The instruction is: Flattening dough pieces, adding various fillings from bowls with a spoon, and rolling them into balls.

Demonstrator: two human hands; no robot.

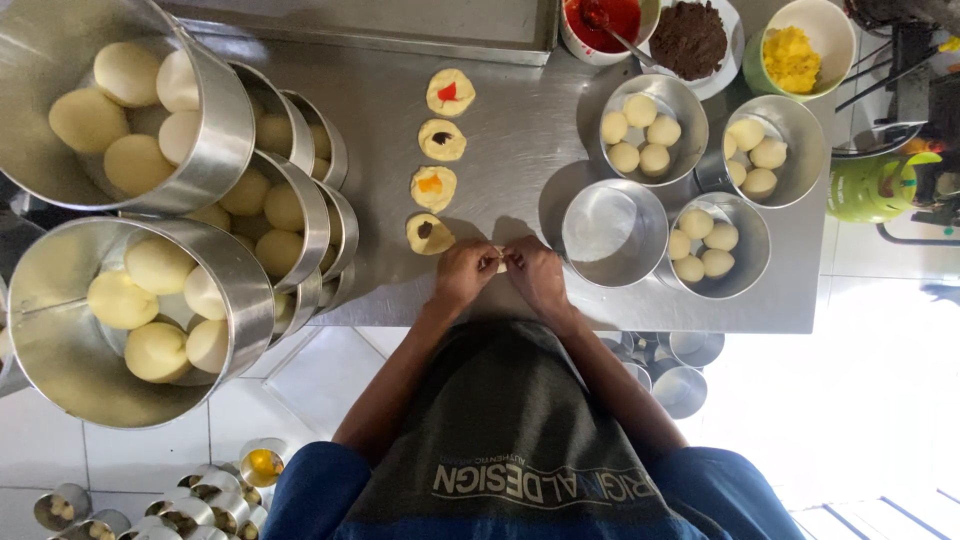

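Both hands meet at the near edge of the steel counter (520, 130), and a small dough piece (501, 259) sits right between them. The left hand (466, 272) and the right hand (534, 274) each pinch it with closed fingertips, one from each side, so both are just as near. Most of the dough is hidden. Just left of the dough, a row of four flat dough rounds (434, 188) with fillings runs away from the person. An empty round tin (613, 232) stands just to its right.

Bakery kitchen — steel table (480, 120), dough-filled tins (655, 130).
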